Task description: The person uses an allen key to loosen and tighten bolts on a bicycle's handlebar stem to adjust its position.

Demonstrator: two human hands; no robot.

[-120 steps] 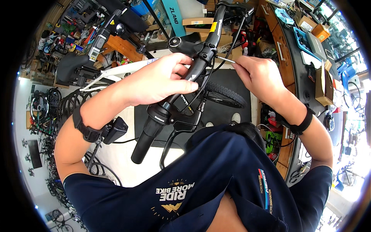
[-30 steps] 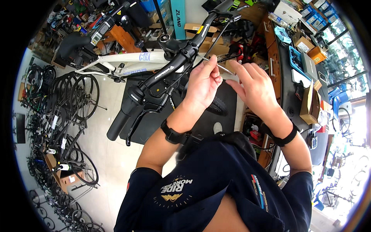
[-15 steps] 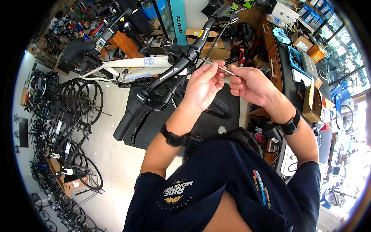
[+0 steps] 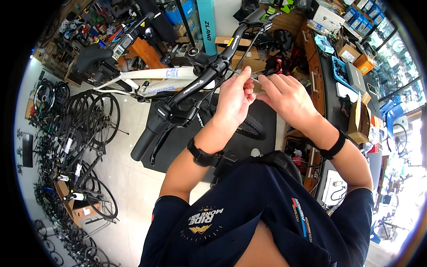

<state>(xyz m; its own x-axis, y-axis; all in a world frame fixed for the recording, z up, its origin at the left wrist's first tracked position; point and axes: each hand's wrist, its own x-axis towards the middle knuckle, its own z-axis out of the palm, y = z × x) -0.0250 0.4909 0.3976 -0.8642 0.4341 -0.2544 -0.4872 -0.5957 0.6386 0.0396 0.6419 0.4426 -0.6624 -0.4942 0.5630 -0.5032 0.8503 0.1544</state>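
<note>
**Both Hands Pinching a Thin Cable Beside the Handlebar**

While the person is leaning over in a dark navy short-sleeved shirt (image 4: 262, 209), both bare forearms are reaching up from the lower edge toward the middle of the view. The left hand (image 4: 235, 99), with a black watch (image 4: 201, 155) on its wrist, is closing its thumb and forefinger together on a thin silvery cable end (image 4: 253, 78). The right hand (image 4: 287, 97), wearing a black wristband (image 4: 334, 145), is meeting it from the other side, its fingertips pinched on the same thin piece, so the two hands are almost touching. Exactly how much of the cable each hand is clamping is too small to tell.

Just beside the left hand, the black straight handlebar (image 4: 200, 80) is running diagonally, ending at lower left in a black rubber grip (image 4: 144, 142) with a black brake lever (image 4: 167, 133) hanging below it. Under the hands, a knobbly black front tyre (image 4: 251, 129) is standing on a dark floor mat (image 4: 267, 120).

Farther off, the white bicycle frame (image 4: 147, 80) is stretching left toward a black saddle (image 4: 91, 55). Along the left, a row of parked bicycle wheels (image 4: 89, 115) is lining the pale tiled floor (image 4: 133, 178), while at right a long dark counter (image 4: 331, 75) is carrying cardboard boxes (image 4: 360, 120).
</note>
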